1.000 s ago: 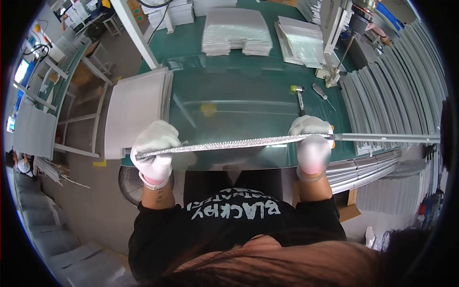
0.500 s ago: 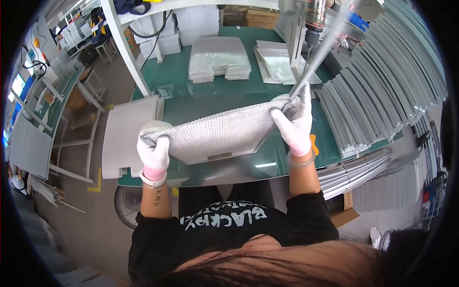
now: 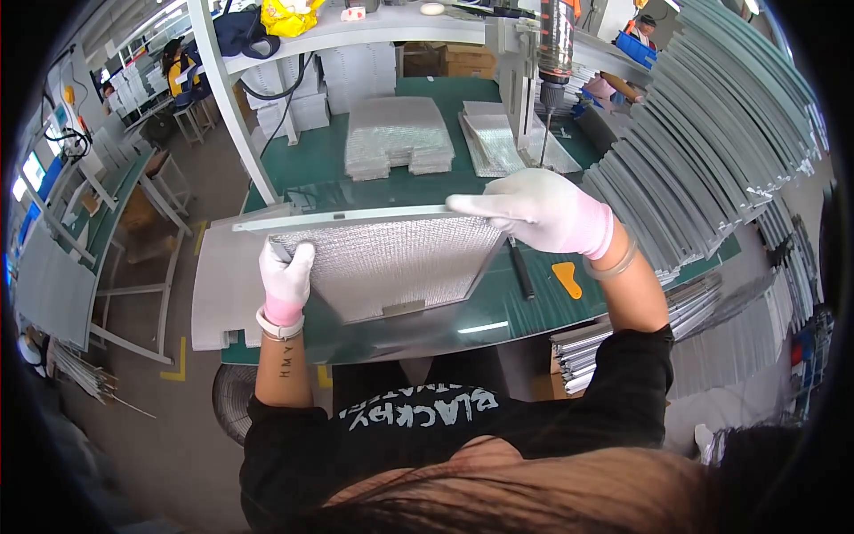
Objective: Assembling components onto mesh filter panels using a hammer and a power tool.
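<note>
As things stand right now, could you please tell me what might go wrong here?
The metal strip could slip or catch, as its left end juts past the mesh panel. The panel could tilt, since the left hand grips only one corner. The right hand might brush the drill, whose bit appears close.

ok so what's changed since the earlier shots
The pale strip, which jutted out rightward, has swung round along the top edge of the silvery panel; the right hand lies over its right end. The panel, first seen edge-on, now shows its face. The left hand still grips the panel's left corner; the stacked sheets stayed put.
</note>
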Demonstrator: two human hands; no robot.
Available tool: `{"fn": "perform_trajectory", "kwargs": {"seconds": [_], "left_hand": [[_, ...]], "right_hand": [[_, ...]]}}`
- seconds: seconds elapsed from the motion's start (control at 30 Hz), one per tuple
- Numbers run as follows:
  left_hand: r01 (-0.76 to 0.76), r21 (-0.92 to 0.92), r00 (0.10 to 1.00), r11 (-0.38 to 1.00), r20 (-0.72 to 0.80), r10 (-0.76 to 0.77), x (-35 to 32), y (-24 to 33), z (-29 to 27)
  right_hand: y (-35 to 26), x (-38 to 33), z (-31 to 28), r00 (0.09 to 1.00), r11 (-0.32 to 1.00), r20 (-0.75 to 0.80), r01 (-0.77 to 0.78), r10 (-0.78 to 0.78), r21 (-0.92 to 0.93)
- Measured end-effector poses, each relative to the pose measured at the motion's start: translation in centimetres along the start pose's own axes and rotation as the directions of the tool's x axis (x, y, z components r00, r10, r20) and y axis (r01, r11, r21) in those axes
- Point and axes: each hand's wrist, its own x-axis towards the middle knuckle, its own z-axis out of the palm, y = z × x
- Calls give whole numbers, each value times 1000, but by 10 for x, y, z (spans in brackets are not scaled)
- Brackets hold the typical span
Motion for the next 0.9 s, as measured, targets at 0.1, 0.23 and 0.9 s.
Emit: {"fn": "perform_trajectory", "kwargs": {"seconds": [0.1,0.23,0.9], "left_hand": [[15,9,999,1000,30,-15,5,17,1],[0,178,954,984,296,-53,11,47,-8],[-508,249,782,824,-267,563,13,8,22]], "right_hand": [[-5,15,-5,994,999,107,39,-36,-32],[-14,43,11,990,980,62,116,-127,160],[-28,82,32,990,980,71,111,-124,168]]}}
